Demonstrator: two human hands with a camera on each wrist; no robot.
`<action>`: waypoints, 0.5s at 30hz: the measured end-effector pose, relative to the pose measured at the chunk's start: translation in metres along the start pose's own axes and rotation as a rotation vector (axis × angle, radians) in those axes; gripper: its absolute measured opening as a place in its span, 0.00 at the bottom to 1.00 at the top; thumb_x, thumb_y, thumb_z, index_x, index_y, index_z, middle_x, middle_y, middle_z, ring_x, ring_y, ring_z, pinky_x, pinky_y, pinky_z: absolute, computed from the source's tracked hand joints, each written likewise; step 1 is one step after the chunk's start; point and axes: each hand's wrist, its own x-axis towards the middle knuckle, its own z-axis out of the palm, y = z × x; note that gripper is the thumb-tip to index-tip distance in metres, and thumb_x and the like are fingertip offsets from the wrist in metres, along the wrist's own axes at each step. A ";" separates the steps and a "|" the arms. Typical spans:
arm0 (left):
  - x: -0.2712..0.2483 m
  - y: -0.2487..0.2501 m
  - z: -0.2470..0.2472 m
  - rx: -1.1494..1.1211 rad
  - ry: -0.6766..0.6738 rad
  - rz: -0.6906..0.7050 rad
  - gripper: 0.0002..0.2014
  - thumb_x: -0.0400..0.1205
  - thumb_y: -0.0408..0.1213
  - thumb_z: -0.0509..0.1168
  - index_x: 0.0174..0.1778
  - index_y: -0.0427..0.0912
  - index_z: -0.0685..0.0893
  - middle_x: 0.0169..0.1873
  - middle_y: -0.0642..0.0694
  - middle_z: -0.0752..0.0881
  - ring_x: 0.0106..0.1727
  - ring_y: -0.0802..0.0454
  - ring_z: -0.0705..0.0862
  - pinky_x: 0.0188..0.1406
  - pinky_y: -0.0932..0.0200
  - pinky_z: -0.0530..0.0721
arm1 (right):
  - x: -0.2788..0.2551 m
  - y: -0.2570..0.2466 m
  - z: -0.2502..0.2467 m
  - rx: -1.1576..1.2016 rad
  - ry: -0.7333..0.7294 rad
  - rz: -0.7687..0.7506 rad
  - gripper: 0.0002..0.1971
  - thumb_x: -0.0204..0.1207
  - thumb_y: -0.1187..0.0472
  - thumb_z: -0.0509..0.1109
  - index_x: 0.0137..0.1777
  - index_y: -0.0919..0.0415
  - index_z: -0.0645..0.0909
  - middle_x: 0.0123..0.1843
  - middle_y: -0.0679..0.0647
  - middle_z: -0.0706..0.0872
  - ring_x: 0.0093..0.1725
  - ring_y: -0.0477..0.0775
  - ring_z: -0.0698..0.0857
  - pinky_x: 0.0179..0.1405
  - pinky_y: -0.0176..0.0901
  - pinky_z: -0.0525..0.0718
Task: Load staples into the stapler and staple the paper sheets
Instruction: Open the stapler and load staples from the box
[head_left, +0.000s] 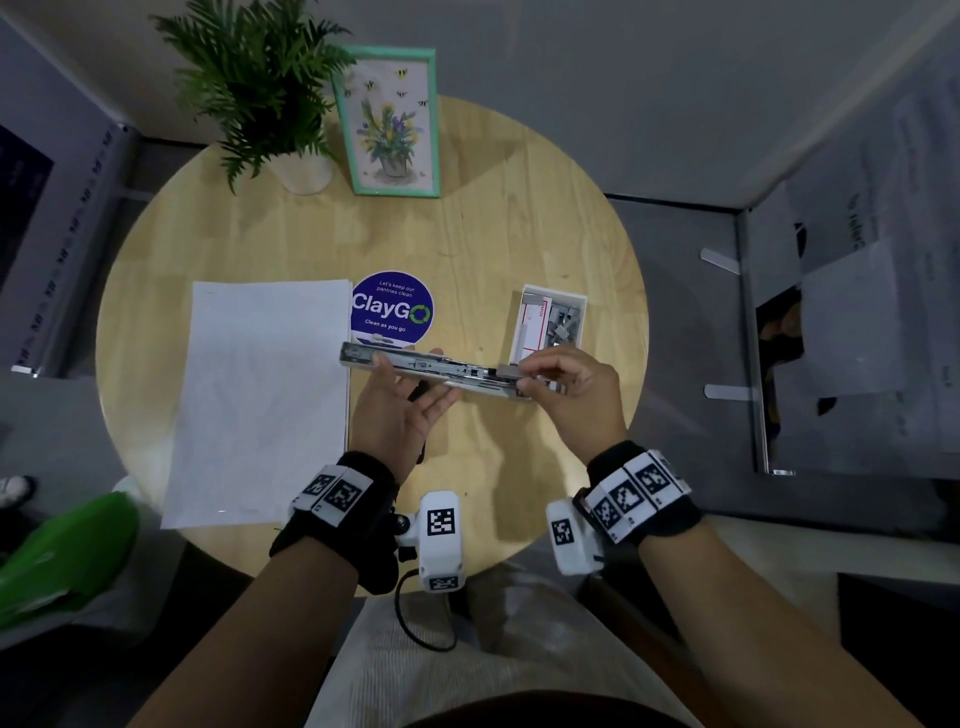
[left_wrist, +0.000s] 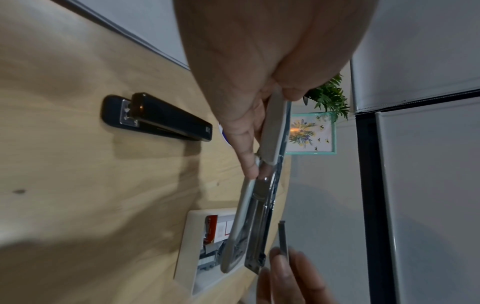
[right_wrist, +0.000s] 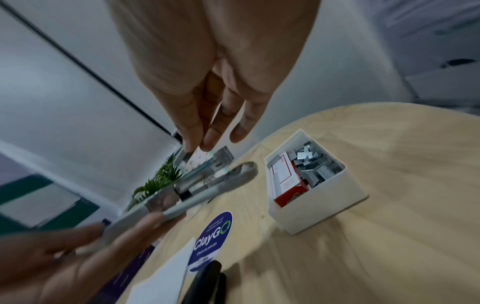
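Note:
A silver stapler (head_left: 415, 366) is swung open and lies level above the round table. My left hand (head_left: 410, 384) grips it from below, near its left half, thumb and fingers curled round the body (left_wrist: 272, 133). My right hand (head_left: 524, 376) pinches a short grey strip of staples (head_left: 509, 370) right over the open metal channel at the stapler's right end. In the left wrist view the strip (left_wrist: 283, 238) stands just beside the channel (left_wrist: 257, 230). A stack of white paper sheets (head_left: 265, 395) lies flat on the left of the table.
A white box (head_left: 519, 332) with loose staple strips and a red-and-white staple packet stands just behind my right hand. A second, black stapler (left_wrist: 155, 117) lies on the table under my left hand. A round blue sticker (head_left: 392, 309), a potted plant (head_left: 260, 88) and a framed picture (head_left: 389, 124) are farther back.

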 end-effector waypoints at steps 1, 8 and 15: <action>0.000 0.000 0.000 -0.014 -0.007 -0.005 0.22 0.88 0.50 0.50 0.75 0.46 0.68 0.62 0.35 0.84 0.66 0.32 0.82 0.57 0.40 0.85 | -0.002 0.001 0.001 -0.058 -0.005 -0.048 0.09 0.65 0.74 0.79 0.41 0.61 0.90 0.42 0.53 0.89 0.45 0.49 0.86 0.51 0.33 0.82; -0.001 -0.001 0.000 -0.036 -0.024 -0.009 0.23 0.88 0.50 0.51 0.78 0.46 0.66 0.62 0.34 0.84 0.65 0.31 0.83 0.58 0.39 0.85 | 0.000 0.006 0.000 -0.230 -0.024 -0.219 0.07 0.68 0.74 0.77 0.45 0.66 0.91 0.44 0.55 0.90 0.47 0.48 0.87 0.54 0.29 0.81; -0.002 -0.004 0.002 -0.027 -0.035 -0.006 0.23 0.88 0.50 0.51 0.78 0.47 0.66 0.69 0.31 0.80 0.65 0.30 0.82 0.56 0.41 0.87 | 0.005 0.004 0.000 -0.266 -0.058 -0.301 0.07 0.69 0.73 0.76 0.45 0.66 0.91 0.44 0.48 0.88 0.45 0.49 0.87 0.53 0.31 0.83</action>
